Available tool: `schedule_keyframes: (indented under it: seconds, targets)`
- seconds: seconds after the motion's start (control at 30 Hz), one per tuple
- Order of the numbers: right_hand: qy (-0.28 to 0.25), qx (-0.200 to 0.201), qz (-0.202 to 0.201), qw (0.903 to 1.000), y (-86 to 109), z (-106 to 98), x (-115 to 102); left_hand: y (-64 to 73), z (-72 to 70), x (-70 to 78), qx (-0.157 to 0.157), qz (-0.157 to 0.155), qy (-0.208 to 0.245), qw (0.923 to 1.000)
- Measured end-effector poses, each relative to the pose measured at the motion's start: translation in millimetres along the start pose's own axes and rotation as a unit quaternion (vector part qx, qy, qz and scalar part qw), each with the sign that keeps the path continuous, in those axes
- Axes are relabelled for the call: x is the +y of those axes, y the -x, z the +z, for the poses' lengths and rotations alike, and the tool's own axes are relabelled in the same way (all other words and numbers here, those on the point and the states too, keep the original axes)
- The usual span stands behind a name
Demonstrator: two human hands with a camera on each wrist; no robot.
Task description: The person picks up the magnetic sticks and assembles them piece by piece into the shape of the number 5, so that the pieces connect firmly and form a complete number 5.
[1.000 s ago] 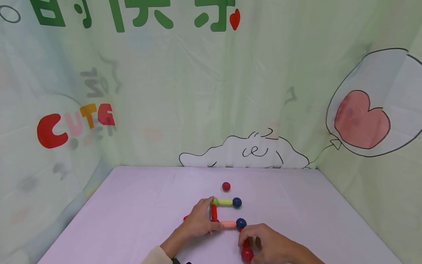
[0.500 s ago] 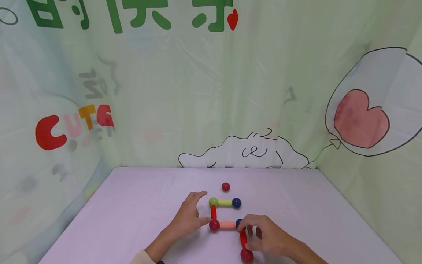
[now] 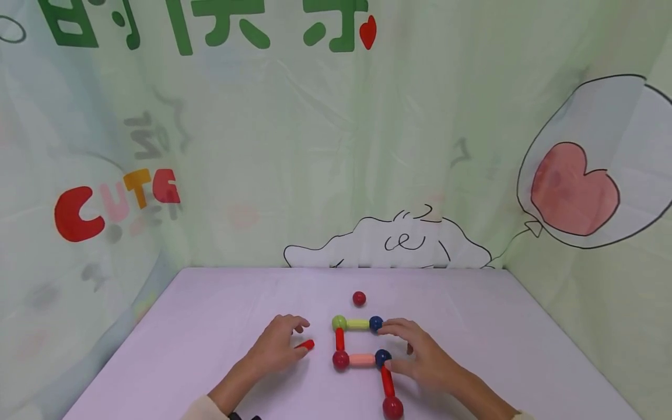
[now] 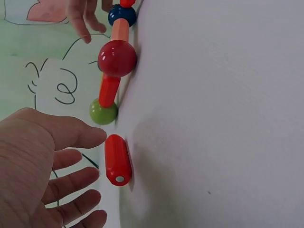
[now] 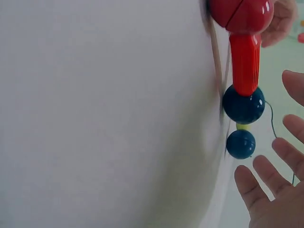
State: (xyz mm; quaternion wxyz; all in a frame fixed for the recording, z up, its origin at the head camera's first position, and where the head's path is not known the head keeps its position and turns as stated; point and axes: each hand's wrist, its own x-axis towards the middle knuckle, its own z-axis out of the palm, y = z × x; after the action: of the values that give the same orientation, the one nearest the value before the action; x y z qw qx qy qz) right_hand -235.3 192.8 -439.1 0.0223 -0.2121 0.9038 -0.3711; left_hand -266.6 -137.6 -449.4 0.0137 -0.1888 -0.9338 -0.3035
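Observation:
Balls and rods lie joined in a chain on the table: a green ball [image 3: 339, 322], a yellow rod [image 3: 358, 324] to a blue ball [image 3: 375, 324], a red rod [image 3: 339, 339] down to a red ball [image 3: 340, 360], a pink rod [image 3: 362, 360] to a second blue ball [image 3: 383, 358], and another red rod [image 3: 387, 382] ending in a red ball [image 3: 392, 407]. My left hand [image 3: 278, 345] has spread fingers, its thumb close to a loose red rod [image 4: 117, 160]. Beside the blue balls, my right hand [image 3: 427, 353] holds nothing, fingers apart.
A single red ball [image 3: 359, 298] lies behind the chain. The pale lilac tabletop [image 3: 236, 303] meets a printed curtain [image 3: 262, 146] at the back and on both sides.
My left hand has moved left off the chain to the loose red rod. My right hand has let go of the lower red rod and moved up beside the blue balls.

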Motion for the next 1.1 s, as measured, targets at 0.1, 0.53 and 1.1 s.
schedule_keyframes:
  seconds: [0.1, 0.53, 1.1]
  targets:
    - [0.016, 0.009, 0.006, 0.9998, -5.5, 3, 6, 2.4, 0.9, -3.7, -0.018, -0.016, -0.012, 0.9996]
    - [-0.022, -0.047, 0.068, 0.9963, -17.5, 1, 19, 0.2, -6.8, -14.1, -0.089, 0.004, -0.013, 0.996]
    - [-0.06, -0.046, 0.091, 0.993, -16.0, 5, 27, 9.9, -5.7, -0.7, -0.112, 0.027, 0.044, 0.9924]
